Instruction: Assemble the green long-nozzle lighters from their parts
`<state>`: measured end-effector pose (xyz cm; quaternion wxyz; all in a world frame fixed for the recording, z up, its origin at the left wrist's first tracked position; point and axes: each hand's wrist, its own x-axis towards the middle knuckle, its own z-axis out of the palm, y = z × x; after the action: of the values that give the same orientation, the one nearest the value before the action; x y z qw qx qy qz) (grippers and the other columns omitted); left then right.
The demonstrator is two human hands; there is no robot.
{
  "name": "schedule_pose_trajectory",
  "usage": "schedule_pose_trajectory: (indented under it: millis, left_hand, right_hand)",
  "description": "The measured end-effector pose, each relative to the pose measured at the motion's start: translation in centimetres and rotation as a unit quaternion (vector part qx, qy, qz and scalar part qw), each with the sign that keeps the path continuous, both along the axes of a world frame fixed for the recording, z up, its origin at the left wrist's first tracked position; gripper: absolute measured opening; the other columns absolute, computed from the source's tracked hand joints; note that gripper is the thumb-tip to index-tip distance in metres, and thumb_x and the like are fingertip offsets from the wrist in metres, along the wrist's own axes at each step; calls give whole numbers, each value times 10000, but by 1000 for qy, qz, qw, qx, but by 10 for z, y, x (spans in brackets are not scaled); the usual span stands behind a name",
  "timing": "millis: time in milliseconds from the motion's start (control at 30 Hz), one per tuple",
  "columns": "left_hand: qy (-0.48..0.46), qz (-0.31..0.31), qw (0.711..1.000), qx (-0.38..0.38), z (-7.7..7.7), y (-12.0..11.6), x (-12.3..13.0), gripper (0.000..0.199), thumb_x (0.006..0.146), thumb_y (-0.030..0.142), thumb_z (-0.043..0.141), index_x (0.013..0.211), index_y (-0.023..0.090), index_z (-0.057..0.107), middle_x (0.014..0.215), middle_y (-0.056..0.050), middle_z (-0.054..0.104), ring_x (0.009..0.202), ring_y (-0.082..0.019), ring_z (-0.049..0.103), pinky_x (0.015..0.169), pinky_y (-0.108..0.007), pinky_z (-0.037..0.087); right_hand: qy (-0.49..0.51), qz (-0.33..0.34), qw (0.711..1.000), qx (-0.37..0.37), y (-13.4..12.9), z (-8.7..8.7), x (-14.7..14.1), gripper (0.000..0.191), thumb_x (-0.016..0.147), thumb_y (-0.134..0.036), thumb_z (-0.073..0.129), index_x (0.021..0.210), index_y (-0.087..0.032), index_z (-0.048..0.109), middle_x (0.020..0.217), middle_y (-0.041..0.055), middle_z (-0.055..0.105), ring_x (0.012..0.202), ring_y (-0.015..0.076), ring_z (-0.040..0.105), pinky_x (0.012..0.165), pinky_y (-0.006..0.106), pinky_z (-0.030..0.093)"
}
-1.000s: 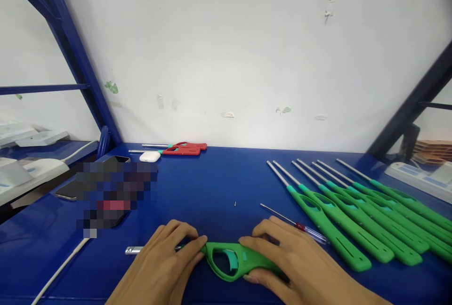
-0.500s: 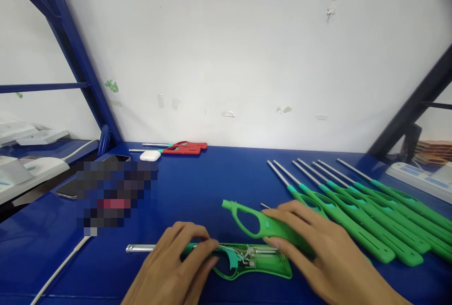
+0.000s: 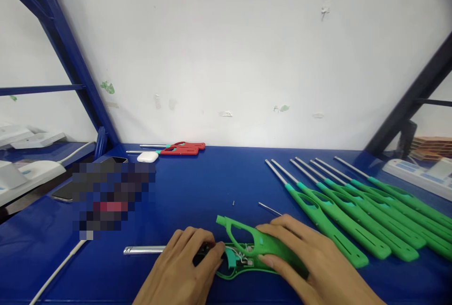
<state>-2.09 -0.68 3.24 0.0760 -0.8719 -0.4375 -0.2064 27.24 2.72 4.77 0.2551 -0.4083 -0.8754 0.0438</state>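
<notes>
An opened green lighter body (image 3: 243, 270) lies at the front of the blue table, its wires and teal trigger showing and its metal tube (image 3: 143, 250) pointing left. My left hand (image 3: 183, 265) is closed on the body near the tube, thumb and fingers pinching there. In my right hand (image 3: 300, 258) is a green shell half (image 3: 263, 244), gripped between thumb and fingers. This shell is tilted above the right part of the open body and partly covers it. Behind my right hand lies a thin metal rod (image 3: 270, 209), and a tiny screw (image 3: 233, 203) rests to its left.
Several green lighters (image 3: 339, 229) lie in a row at the right. Red lighters (image 3: 183, 149) and a white case (image 3: 147, 156) are at the back left. A phone (image 3: 63, 191), a blurred patch and a white cable (image 3: 58, 269) are at the left. Power strips stand at both sides.
My right hand has lowered the green shell closer over the open body, covering more of its inside. The tiny screw now shows on the table, and the view has shifted slightly.
</notes>
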Motion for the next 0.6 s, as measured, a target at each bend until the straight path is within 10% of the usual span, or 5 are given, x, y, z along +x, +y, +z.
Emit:
schedule_pose_trajectory:
  millis: [600]
  left_hand:
    - [69, -41, 996, 42, -3, 0, -1, 479, 1060, 101, 420, 1482, 268, 575, 1338, -35, 770, 1167, -274, 766, 1013, -469, 637]
  right_hand:
    - [11, 3, 999, 45, -3, -19, -2, 279, 1154, -383, 499, 1353, -271, 660, 1155, 84, 753, 960, 240, 811, 790, 354, 703]
